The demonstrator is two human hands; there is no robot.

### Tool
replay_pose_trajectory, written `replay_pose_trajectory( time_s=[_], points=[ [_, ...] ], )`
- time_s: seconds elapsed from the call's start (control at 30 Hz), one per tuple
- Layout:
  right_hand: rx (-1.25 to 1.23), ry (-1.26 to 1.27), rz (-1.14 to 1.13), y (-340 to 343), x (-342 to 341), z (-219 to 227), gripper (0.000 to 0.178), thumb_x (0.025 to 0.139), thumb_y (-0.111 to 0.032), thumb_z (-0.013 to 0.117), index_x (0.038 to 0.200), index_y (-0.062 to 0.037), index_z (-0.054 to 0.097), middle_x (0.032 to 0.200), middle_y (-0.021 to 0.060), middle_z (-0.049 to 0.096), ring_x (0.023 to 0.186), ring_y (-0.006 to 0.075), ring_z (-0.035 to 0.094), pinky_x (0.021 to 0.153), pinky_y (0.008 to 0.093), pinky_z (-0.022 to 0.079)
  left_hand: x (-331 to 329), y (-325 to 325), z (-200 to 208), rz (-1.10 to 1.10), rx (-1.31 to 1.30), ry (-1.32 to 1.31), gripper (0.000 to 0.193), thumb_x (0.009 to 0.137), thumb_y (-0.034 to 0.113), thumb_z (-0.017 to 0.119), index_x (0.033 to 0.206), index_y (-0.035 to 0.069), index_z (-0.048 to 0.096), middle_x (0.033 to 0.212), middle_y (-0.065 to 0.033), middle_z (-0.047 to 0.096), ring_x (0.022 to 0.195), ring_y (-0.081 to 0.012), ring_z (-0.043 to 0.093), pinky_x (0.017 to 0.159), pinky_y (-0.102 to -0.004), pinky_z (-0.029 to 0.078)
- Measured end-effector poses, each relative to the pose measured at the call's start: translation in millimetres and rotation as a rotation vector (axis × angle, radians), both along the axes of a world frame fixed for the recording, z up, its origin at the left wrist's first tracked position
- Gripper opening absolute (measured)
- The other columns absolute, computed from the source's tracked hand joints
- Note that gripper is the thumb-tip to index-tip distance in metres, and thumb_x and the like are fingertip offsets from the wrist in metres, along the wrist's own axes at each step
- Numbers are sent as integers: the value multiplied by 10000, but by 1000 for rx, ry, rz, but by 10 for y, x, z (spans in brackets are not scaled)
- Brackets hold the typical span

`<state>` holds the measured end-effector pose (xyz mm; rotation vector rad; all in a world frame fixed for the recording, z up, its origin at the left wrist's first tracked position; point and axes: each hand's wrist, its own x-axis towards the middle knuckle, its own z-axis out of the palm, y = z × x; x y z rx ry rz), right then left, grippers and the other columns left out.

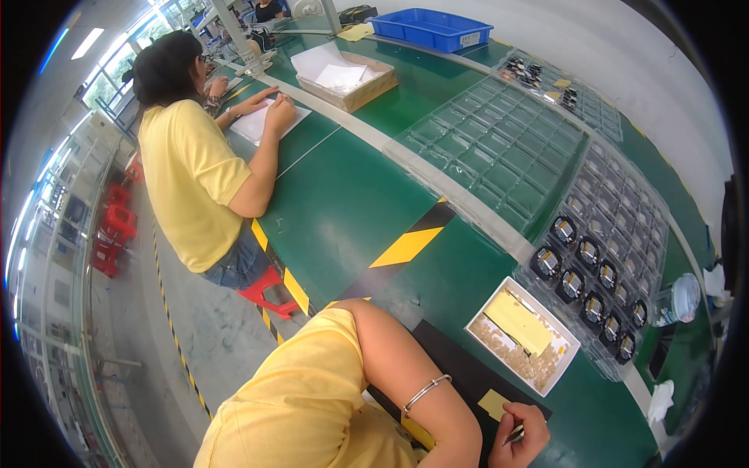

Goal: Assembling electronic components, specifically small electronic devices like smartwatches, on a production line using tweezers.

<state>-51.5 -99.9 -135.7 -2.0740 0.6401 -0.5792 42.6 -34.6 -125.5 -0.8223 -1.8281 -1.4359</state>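
Not much seems to be finished yet. A small yellow slip (pixel 493 403) is laid flat on the black mat (pixel 460 366) at the 6 o'clock edge of the green worktop (pixel 343 203), just at 11 o'clock of the right hand (pixel 519 437). That hand is curled tight around a thin dark tool (pixel 515 433). The tool's long axis is slanted roughly along the 8-to-2 o'clock line, though which end is the tip can't really be made out. The left hand can't be judged, since only the forearm with the bracelet (pixel 425 394) is seen before it's cut off at the lower edge. At 1 o'clock of the slip, a white box (pixel 569 343) of tan bits and a yellow sheet is parked. Past it, only the near rows of the clear tray (pixel 624 210) are filled with round black parts (pixel 573 282); the rest looks unfilled, so plenty is probably left.
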Motion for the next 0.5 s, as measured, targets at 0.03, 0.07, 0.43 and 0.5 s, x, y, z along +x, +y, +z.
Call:
replay_pose_trajectory(
  time_s=[0.03, 0.07, 0.43, 0.5],
  points=[
    [-2, 1, 3, 2, 6, -8, 117, 848, 1, 587, 950, -3, 643, 815, 137, 633, 676, 200, 599, 587, 272, 465, -6, 5, -1, 1, -3, 1, 514, 993, 297, 389, 1227, -154, 463, 1340, -311, 399, 1201, -450, 376, 1011, -519, 269],
    [-40, -40, 7, -1, 20, -27, 117, 848, 3, 587, 949, -4, 645, 814, 136, 633, 667, 187, 592, 577, 261, 458, -24, -5, 4, 1, -7, 1, 513, 993, 297, 388, 1227, -154, 463, 1340, -312, 399, 1201, -450, 375, 1011, -519, 269],
    [-13, -14, 0, -11, 8, -45, 112, 841, 0, 597, 936, -9, 656, 831, 119, 651, 636, 127, 565, 514, 222, 427, -22, -30, 11, -2, -42, 11, 509, 997, 291, 380, 1227, -155, 462, 1339, -312, 398, 1205, -447, 374, 1014, -516, 268],
    [-37, -32, -24, 3, 37, -31, 100, 846, -15, 600, 928, -13, 658, 824, 111, 654, 620, 113, 554, 503, 218, 415, -46, -33, 0, -3, -47, 13, 508, 997, 290, 378, 1228, -155, 462, 1339, -313, 398, 1206, -447, 374, 1015, -515, 267]
  ],
)
